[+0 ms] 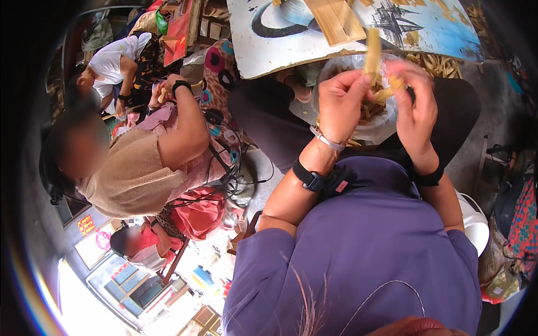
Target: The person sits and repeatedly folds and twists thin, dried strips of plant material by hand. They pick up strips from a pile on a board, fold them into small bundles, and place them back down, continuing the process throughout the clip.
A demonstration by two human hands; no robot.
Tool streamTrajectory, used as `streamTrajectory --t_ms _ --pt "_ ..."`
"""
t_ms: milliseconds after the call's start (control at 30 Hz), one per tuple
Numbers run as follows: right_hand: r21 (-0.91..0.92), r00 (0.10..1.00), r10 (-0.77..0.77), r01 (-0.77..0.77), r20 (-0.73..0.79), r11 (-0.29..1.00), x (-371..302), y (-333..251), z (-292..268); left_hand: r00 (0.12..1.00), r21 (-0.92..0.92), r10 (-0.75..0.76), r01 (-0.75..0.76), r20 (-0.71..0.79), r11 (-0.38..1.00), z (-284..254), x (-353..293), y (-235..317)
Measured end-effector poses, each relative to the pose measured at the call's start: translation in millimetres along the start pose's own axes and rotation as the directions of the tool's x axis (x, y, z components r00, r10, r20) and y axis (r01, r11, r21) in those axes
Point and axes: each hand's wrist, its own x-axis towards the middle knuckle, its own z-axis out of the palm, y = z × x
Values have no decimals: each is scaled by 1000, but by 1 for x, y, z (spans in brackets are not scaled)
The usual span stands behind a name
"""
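Between thumb and fingers, my left hand [342, 105] pinches a flat yellowish strip [372, 51] that stands up above the fingertips. What it is made of I cannot tell. Close by on the right, my right hand [419, 109] has its fingers closed on a curled yellowish strip [394, 85]; its upper fingers are smeared by motion. Whether both hands hold one strip or two is unclear. Below them, between my knees, sits a container lined with a pale plastic bag [385, 130], with brownish strips [367, 113] inside it.
Ahead is a board with a painted surface [263, 53], bearing a stack of flat tan strips [335, 25]. More strips [434, 64] lie beyond the container. At left sits a co-worker [140, 162], with others behind. A white bucket [473, 224] stands by my right elbow.
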Motion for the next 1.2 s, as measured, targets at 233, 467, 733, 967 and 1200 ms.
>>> streamTrajectory --t_ms 233,467,733,967,1200 --pt "-31 985 165 -164 47 986 8 -6 -6 950 340 311 -283 -27 897 19 -14 10" --pt "-82 972 95 -79 215 994 -2 10 -12 640 740 751 -583 165 335 16 -9 1" --pt "442 853 219 -446 473 778 -6 15 -38 842 568 528 -490 111 662 13 -13 3" --pt "639 752 413 -657 514 401 -22 17 -24 843 504 532 -496 84 707 11 -6 3" --pt "452 803 298 -551 517 702 -13 19 -25 956 206 287 -268 -67 941 7 -12 3"
